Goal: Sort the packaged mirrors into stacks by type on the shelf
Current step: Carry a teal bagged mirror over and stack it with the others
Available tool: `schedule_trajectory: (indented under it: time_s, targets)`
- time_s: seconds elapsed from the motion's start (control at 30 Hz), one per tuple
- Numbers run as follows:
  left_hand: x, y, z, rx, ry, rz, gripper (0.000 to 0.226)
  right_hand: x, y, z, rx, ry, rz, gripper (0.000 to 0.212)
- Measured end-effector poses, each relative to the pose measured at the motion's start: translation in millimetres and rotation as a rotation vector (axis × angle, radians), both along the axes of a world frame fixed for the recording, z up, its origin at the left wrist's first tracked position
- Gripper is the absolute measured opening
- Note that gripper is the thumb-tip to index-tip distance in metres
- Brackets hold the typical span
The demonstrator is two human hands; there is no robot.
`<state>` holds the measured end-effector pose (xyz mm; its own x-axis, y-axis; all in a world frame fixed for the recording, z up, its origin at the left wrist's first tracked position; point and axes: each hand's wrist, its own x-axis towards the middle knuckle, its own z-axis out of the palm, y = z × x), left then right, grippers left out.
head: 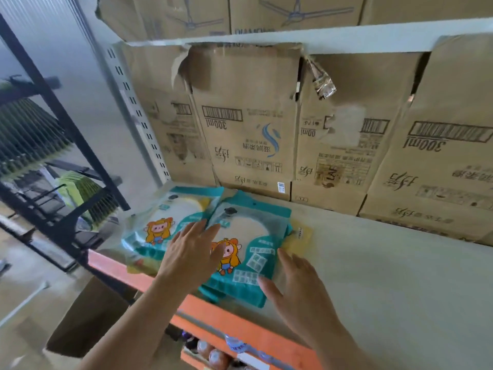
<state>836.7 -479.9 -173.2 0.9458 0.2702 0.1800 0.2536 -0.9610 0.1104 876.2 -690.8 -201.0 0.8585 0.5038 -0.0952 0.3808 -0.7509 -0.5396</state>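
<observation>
A: Hand status?
B: Left hand (192, 249) and right hand (302, 295): fingers straight, nothing grasped, both over the right mirror pack (246, 237).
A: Pack location?
B: On the shelf (386, 268), against the left mirror pack (160, 222); cardboard boxes (256, 124) behind.

**What stays unclear around your two hands**

Your left hand (190, 252) covers the left edge of the nearer teal mirror pack (250, 231) and part of its cartoon figure. Whether its straight fingers touch the pack or hang above it, you cannot tell. It is the same for your right hand (301, 289), at 5 o'clock of that pack. More packs lie under it and only a yellow corner (294, 244) shows at 3 o'clock, so their type and number are hidden. The small print on this pack and on the farther teal pack (170, 214) is blurred. The black rack (64, 225) at 9 o'clock is smeared. The top cardboard boxes (293, 12) are cut by the upper edge. The bottles (216, 357) at 6 o'clock are half hidden behind the orange beam (240, 324).
</observation>
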Motion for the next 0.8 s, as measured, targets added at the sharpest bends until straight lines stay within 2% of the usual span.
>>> schedule_trajectory:
  time_s: [0.13,0.23,0.33,0.5,0.67,0.73,0.8]
  targets:
    - [31,11,2,-0.041,0.064,0.007,0.049,1,10,-4,0.062,-0.062,0.013,0.064]
    - [51,19,1,-0.024,0.131,-0.008,0.048,-1,14,-7,0.081,-0.040,0.004,0.065]
    - [71,30,-7,-0.068,0.165,-0.044,0.045,-3,18,-8,0.096,0.024,-0.041,0.065]
    - [99,43,-19,-0.254,0.154,-0.112,0.028,-8,27,-4,0.225,0.177,-0.108,0.052]
    - [116,57,-27,-0.308,0.146,-0.164,0.042,-21,38,-5,0.287,0.246,-0.256,0.062]
    - [121,61,-28,-0.303,0.160,-0.179,0.048,-26,44,-5,0.303,0.258,-0.317,0.057]
    - [125,67,-30,-0.311,0.194,-0.189,0.054,-28,47,-4,0.308,0.256,-0.381,0.043]
